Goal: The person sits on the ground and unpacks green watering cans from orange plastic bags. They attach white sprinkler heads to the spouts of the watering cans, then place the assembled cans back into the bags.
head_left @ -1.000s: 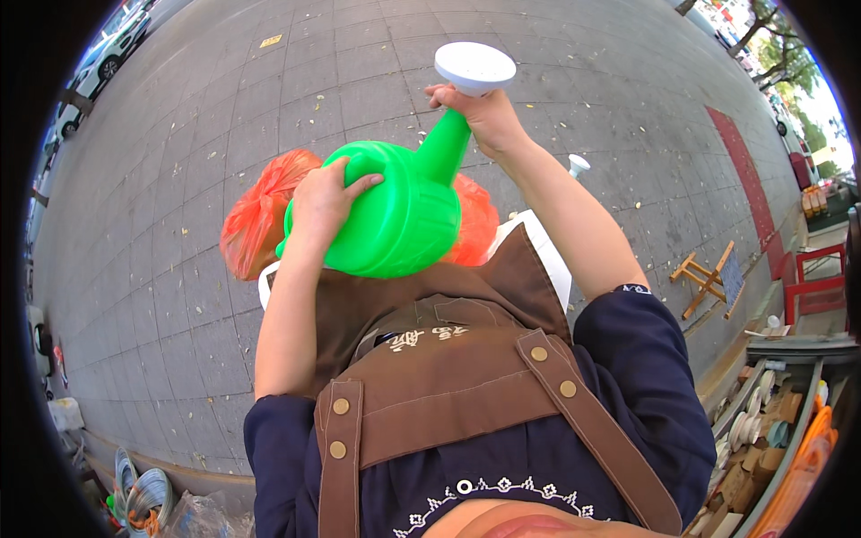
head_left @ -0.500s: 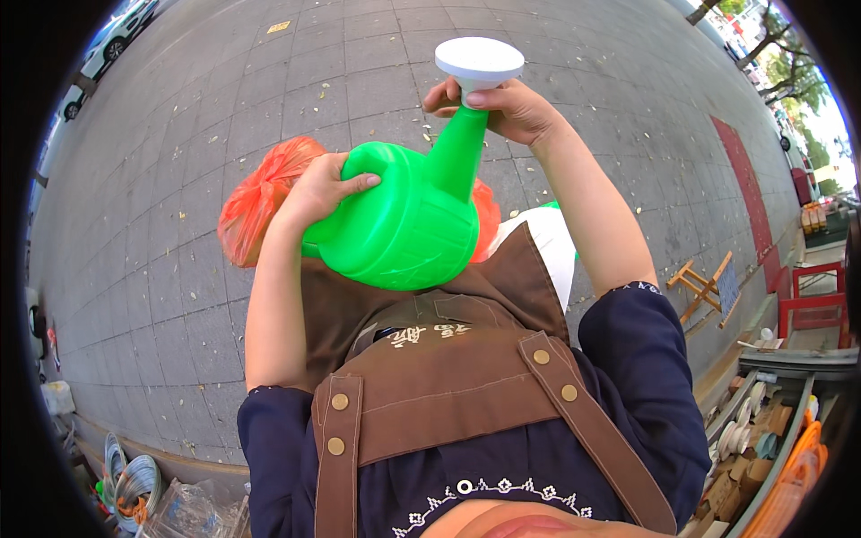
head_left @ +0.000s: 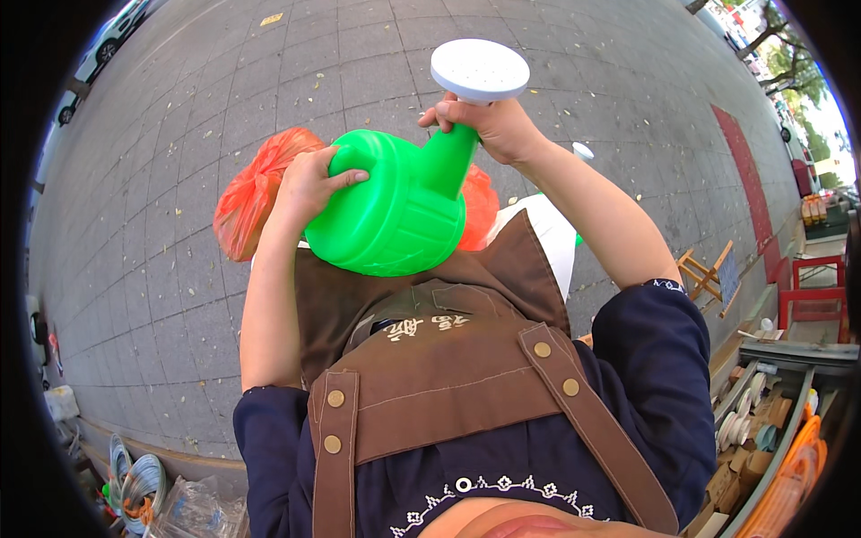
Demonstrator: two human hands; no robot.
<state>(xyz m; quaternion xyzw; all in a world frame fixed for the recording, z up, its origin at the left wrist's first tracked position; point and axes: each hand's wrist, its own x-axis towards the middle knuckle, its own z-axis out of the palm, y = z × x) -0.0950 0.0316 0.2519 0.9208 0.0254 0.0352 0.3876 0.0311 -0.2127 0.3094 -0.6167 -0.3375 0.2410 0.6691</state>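
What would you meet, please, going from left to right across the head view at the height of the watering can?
Orange net bag → left hand → green watering can → right hand gripping the spout → wooden folding stand → red stool.

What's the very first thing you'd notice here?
The bright green watering can in the middle, held up in front of the person's brown apron. The left hand wraps its body, and the right hand holds the spout just under the round white sprinkler head. Behind the can, an orange plastic bag glows against the grey paving.
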